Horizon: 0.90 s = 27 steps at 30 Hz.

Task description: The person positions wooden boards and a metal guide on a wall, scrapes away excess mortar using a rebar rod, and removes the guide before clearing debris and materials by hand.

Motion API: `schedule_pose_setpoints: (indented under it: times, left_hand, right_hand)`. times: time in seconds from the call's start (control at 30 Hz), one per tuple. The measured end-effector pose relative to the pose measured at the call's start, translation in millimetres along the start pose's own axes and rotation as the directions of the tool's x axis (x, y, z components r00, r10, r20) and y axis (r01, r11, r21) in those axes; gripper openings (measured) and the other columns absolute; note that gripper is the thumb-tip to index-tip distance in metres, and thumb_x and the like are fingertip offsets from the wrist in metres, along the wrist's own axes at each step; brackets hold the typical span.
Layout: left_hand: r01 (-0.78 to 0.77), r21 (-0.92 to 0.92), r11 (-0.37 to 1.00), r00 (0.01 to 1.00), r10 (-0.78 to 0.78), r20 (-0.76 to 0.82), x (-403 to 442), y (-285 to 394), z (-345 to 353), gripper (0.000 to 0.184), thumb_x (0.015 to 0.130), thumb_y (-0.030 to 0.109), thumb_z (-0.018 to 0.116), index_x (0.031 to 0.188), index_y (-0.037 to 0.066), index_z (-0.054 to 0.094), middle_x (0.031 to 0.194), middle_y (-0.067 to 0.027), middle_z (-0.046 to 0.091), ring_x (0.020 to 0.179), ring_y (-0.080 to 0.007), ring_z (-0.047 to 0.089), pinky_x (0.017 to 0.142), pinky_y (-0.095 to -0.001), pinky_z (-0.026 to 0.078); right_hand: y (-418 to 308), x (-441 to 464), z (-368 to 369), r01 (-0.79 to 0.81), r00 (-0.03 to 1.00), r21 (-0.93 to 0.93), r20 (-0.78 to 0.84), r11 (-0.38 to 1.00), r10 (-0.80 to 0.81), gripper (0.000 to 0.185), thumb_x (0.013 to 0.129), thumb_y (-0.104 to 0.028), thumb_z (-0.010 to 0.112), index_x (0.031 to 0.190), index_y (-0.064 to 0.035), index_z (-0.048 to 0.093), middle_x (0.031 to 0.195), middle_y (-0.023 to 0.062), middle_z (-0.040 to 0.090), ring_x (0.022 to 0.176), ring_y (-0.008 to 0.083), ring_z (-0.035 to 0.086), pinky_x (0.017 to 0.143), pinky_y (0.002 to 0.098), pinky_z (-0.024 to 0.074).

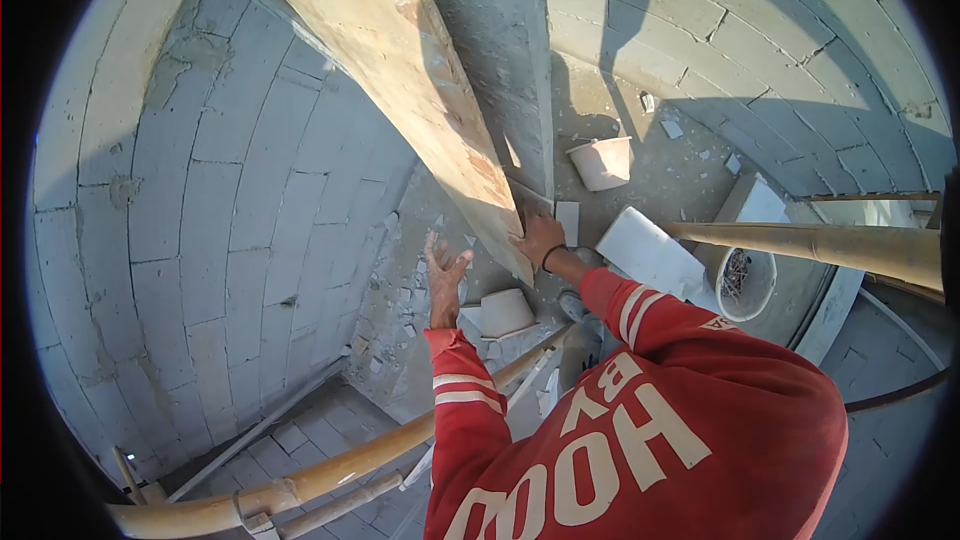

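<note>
- Left: a grey block wall point(220, 190); nearer, a bamboo pole point(355, 448).
- Middle: the left hand point(446, 278), fingers spread wide, over a dusty floor point(590, 202) with broken bits.
- Next: a big wood board point(400, 70), its near end between the hands.
- Then: the right hand point(541, 238), holding the board's edge.
- Right: a far bucket point(603, 164), a white block point(650, 251).

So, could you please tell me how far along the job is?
The block wall looks laid. In hand is the long board, the right hand at its lower end, the left hand open nearby. Loose fragments lie uncleared; what else remains isn't clear.
</note>
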<state>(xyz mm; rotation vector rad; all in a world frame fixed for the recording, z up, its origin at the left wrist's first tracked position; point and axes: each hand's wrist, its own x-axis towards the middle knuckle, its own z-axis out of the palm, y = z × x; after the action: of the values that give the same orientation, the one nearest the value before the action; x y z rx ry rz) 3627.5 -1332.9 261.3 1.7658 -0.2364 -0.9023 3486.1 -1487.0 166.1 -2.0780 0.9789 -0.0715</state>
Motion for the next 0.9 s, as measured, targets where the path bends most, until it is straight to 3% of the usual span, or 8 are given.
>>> schedule_pose_setpoints:
  times: [0.07,0.23,0.3,0.53,0.6,0.7,0.8,0.9]
  left_hand:
    - [-0.017,0.031,0.999,1.0,0.016,0.012,21,-1,-2,0.108,0.073,0.027,0.087,0.156,0.02,0.019,0.153,-0.0251,0.029,0.137,-0.0428,0.038,0.107,-0.05,0.04]
    - [-0.074,0.096,0.993,0.997,0.073,0.016,43,22,1,0.111,0.07,0.023,0.089,0.156,0.02,0.019,0.153,-0.0263,0.027,0.138,-0.0445,0.036,0.109,-0.0527,0.04]
    - [-0.09,0.04,0.995,0.996,0.089,0.018,49,23,4,0.113,0.068,0.02,0.091,0.156,0.019,0.02,0.153,-0.0263,0.027,0.139,-0.045,0.035,0.109,-0.0525,0.041]
    - [-0.162,0.022,0.987,0.987,0.162,0.015,55,31,-2,0.119,0.063,0.025,0.093,0.156,0.017,0.021,0.152,-0.0257,0.029,0.138,-0.0443,0.037,0.106,-0.0513,0.044]
    - [-0.18,0.003,0.984,0.984,0.18,-0.009,56,36,-4,0.12,0.061,0.029,0.094,0.156,0.017,0.022,0.152,-0.0257,0.03,0.137,-0.0443,0.038,0.104,-0.0512,0.045]
    - [-0.202,-0.008,0.979,0.976,0.2,-0.08,44,31,-15,0.121,0.059,0.034,0.095,0.155,0.016,0.024,0.15,-0.0258,0.034,0.135,-0.0447,0.04,0.103,-0.0513,0.046]
    - [-0.209,0.035,0.977,0.971,0.212,-0.112,27,31,-28,0.121,0.058,0.035,0.095,0.155,0.016,0.025,0.149,-0.0258,0.036,0.134,-0.0451,0.043,0.103,-0.0519,0.046]
    - [-0.204,0.014,0.979,0.972,0.205,-0.112,17,11,-43,0.124,0.056,0.037,0.096,0.155,0.013,0.025,0.149,-0.0261,0.036,0.137,-0.0437,0.04,0.107,-0.0502,0.043]
  right_hand:
    - [-3,0,-5,-0.219,0.958,0.168,-0.152,0.961,0.245,0.066,0.074,-0.039,0.082,0.118,-0.0038,0.049,0.119,0.0188,0.056,0.111,0.0383,0.059,0.09,0.0516,0.0507]
    - [19,0,32,-0.449,0.833,0.203,-0.256,0.87,0.49,0.083,0.065,-0.045,0.088,0.119,-0.0016,0.044,0.122,0.0175,0.05,0.117,0.0365,0.054,0.093,0.049,0.05]
    - [25,-4,32,-0.355,0.822,0.32,-0.34,0.879,0.456,0.086,0.063,-0.045,0.089,0.12,-0.0009,0.043,0.124,0.0173,0.049,0.116,0.0376,0.054,0.093,0.0488,0.0499]
    - [7,18,50,-0.234,0.852,0.275,-0.403,0.933,0.333,0.072,0.066,-0.046,0.083,0.115,-0.0012,0.056,0.107,0.0229,0.062,0.102,0.0406,0.06,0.085,0.0495,0.0493]
    - [19,26,66,-0.023,0.88,0.382,-0.431,0.924,0.2,0.056,0.069,-0.04,0.082,0.105,0.0001,0.066,0.095,0.0231,0.069,0.092,0.0415,0.066,0.081,0.0476,0.0526]
    - [43,43,88,-0.076,0.928,0.345,-0.319,0.935,0.193,0.051,0.069,-0.042,0.08,0.092,0.0022,0.069,0.083,0.0264,0.067,0.084,0.0447,0.064,0.077,0.0514,0.0504]
    - [44,23,85,0.053,0.928,0.258,-0.37,0.965,0.048,0.045,0.071,-0.042,0.079,0.082,0.001,0.072,0.08,0.0263,0.067,0.084,0.0432,0.066,0.076,0.0503,0.0517]
    - [22,-31,40,0.151,0.923,0.294,-0.383,0.944,-0.028,0.041,0.074,-0.036,0.078,0.089,0.0017,0.072,0.086,0.0257,0.069,0.084,0.0412,0.068,0.074,0.0471,0.0528]
